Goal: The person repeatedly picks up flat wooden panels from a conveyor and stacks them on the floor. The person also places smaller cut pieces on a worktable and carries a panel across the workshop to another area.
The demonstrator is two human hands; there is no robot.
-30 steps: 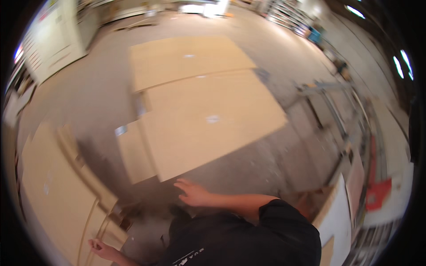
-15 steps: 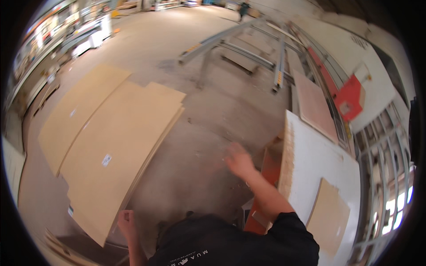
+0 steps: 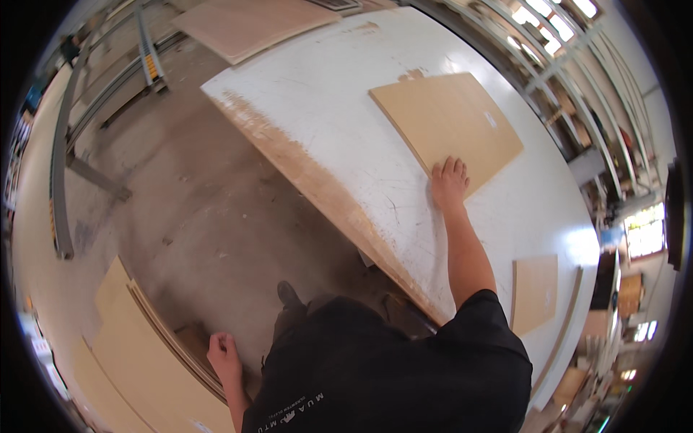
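Observation:
A thin tan wood panel lies flat on a large white-topped table. On the panel's near corner rests my right hand, its fingers stretched over the top face and slightly apart. My left hand hangs low at my left side, with its fingers curled in and nothing visible in them. It is nearest to a stack of larger tan panels, apart from it.
A smaller tan board and a narrow strip lie on the table near my right side. A pinkish board is at its far end. Grey metal rails stand at the far left. Metal racks line the right.
My view has swung right toward the white table. My right hand has gone from above the floor to the tan panel. My left hand stays low at my side.

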